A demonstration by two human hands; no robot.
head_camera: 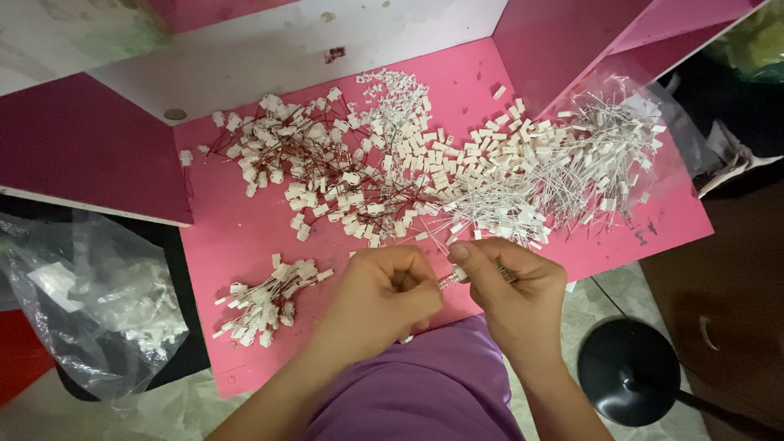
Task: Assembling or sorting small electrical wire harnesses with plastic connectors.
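My left hand (pixel 384 294) and my right hand (pixel 510 286) meet over the near edge of a pink tabletop (pixel 245 237). Between their fingertips they pinch a small white plastic connector with thin wires (pixel 452 278). Just beyond the hands lies a heap of loose white connectors (pixel 457 151). A tangle of connectors on dark red wires (pixel 318 167) lies left of it, and a spread of thin white wires with connectors (pixel 580 163) lies to the right. A small bundle of wired connectors (pixel 269 302) rests left of my left hand.
A clear plastic bag (pixel 94 302) with white parts sits at the left, off the table. Another clear bag (pixel 653 106) lies under the wires at the right. A black round lamp base (pixel 629 371) stands on the floor at lower right. Pink and white panels wall the back.
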